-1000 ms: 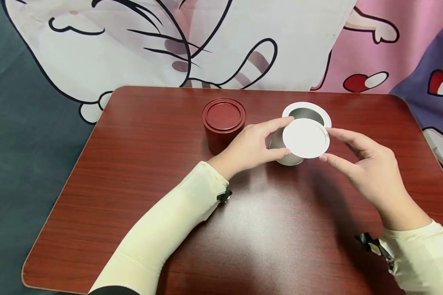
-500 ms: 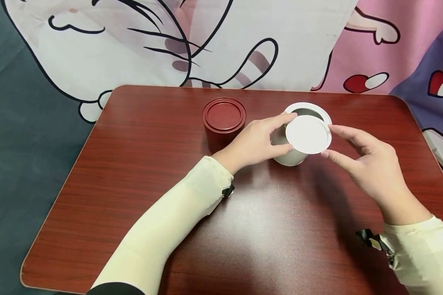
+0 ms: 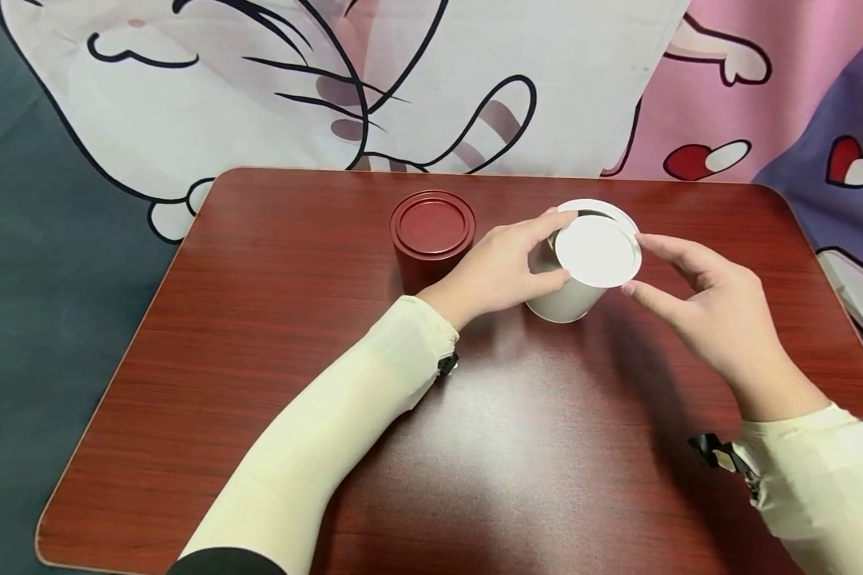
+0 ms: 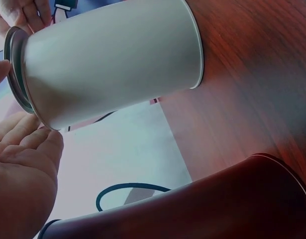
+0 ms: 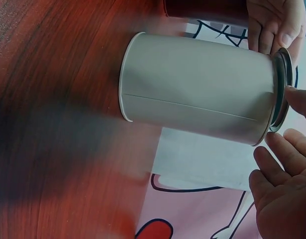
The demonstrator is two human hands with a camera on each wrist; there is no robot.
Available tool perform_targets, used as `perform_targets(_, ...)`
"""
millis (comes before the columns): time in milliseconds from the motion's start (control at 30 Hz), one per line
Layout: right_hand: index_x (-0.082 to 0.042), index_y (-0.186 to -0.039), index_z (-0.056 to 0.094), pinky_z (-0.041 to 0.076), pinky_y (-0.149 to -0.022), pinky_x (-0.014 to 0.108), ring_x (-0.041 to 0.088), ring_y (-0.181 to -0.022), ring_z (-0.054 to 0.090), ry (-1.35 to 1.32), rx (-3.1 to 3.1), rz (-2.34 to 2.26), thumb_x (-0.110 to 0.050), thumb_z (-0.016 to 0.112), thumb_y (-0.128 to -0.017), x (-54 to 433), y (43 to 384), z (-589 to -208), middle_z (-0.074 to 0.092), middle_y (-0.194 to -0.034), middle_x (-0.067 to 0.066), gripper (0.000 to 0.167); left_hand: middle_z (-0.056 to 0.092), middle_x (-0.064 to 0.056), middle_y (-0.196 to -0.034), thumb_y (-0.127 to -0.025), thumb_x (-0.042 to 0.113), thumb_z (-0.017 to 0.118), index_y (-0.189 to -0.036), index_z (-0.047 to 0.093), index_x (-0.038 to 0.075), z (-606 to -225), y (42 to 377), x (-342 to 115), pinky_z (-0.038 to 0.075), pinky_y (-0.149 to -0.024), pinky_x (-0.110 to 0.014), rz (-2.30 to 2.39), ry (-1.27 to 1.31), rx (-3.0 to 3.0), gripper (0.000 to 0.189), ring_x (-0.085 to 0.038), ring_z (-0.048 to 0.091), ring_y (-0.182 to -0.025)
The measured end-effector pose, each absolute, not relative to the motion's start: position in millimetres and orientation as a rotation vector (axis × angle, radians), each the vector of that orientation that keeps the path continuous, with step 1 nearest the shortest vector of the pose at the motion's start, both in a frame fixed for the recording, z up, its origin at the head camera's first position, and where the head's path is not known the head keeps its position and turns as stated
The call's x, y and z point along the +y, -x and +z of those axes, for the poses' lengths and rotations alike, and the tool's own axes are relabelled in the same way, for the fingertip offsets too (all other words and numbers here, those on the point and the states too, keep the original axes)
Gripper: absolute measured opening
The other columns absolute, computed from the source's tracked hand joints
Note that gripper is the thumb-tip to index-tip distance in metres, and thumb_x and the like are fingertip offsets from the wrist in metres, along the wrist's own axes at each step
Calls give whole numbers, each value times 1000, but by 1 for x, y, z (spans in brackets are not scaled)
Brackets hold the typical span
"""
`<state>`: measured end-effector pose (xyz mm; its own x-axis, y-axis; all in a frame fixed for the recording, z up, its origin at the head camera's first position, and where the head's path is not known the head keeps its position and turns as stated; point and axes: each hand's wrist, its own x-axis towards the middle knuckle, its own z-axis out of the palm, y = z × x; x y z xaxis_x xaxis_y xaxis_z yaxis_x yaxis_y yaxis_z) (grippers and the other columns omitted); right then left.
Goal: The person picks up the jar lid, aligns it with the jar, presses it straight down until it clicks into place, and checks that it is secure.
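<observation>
A round white lid (image 3: 597,251) lies over the mouth of a white can (image 3: 562,305), shifted toward me so that a dark sliver of the opening shows at the back. My left hand (image 3: 507,267) holds the lid's left edge with thumb and fingers. At its right edge, the thumb and index finger of my right hand (image 3: 719,315) grip it. Both wrist views show the can standing upright on the table, with the lid's metal rim (image 4: 16,69) close against its top. The can's inside is mostly hidden.
A dark red lidded canister (image 3: 433,235) stands left of the can, partly behind my left wrist. The brown wood-grain table (image 3: 259,359) has its far edge just beyond both. Behind hangs a cloth (image 3: 439,88) with cartoon prints.
Both hands have moved the lid away from me, so it covers more of the can's opening than before. The red canister and the can stay in place.
</observation>
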<state>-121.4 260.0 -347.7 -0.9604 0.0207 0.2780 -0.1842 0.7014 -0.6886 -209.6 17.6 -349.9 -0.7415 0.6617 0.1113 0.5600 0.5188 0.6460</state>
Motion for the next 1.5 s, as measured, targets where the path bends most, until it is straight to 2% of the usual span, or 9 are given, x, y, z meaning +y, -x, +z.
perform_targets(167, -22, -132, 68, 40, -100, 7, -14, -116, 54, -117, -2655, 1108, -17, 86, -80, 261, 125, -348, 70, -124, -9, 55, 39, 0, -158, -92, 32, 70, -154, 42, 21, -350, 213, 20, 24, -113, -13, 1020, -1051, 2599, 70, -3, 34, -143)
perform_targets(400, -23, -133, 67, 40, -99, 7, -16, -115, 53, -100, -2674, 1095, -18, 86, -81, 262, 128, -348, 69, -126, -4, 56, 36, 0, -160, -93, 33, 67, -156, 39, 22, -351, 218, 23, 22, -114, -13, 1008, -1036, 2592, 70, -1, 31, -144)
perform_targets(667, -24, -135, 66, 39, -100, 8, -15, -116, 52, -76, -2708, 1094, -25, 84, -84, 262, 134, -346, 68, -129, -5, 54, 37, 3, -159, -92, 29, 66, -156, 38, 22, -351, 222, 26, 20, -114, -12, 1024, -1011, 2595, 70, 2, 27, -145)
perform_targets(1233, -23, -135, 66, 38, -101, 9, -17, -116, 50, -66, -2735, 1061, -30, 83, -85, 264, 141, -343, 68, -129, -2, 54, 40, 1, -158, -92, 28, 65, -156, 38, 18, -349, 231, 30, 18, -113, -9, 998, -1022, 2606, 71, -2, 30, -145)
perform_targets(1500, -25, -136, 65, 38, -101, 8, -9, -121, 53, -54, -2760, 1038, -33, 82, -85, 264, 144, -340, 67, -131, 2, 54, 40, 3, -158, -91, 27, 64, -156, 37, 18, -346, 234, 31, 18, -111, -7, 988, -1014, 2610, 71, 0, 29, -145)
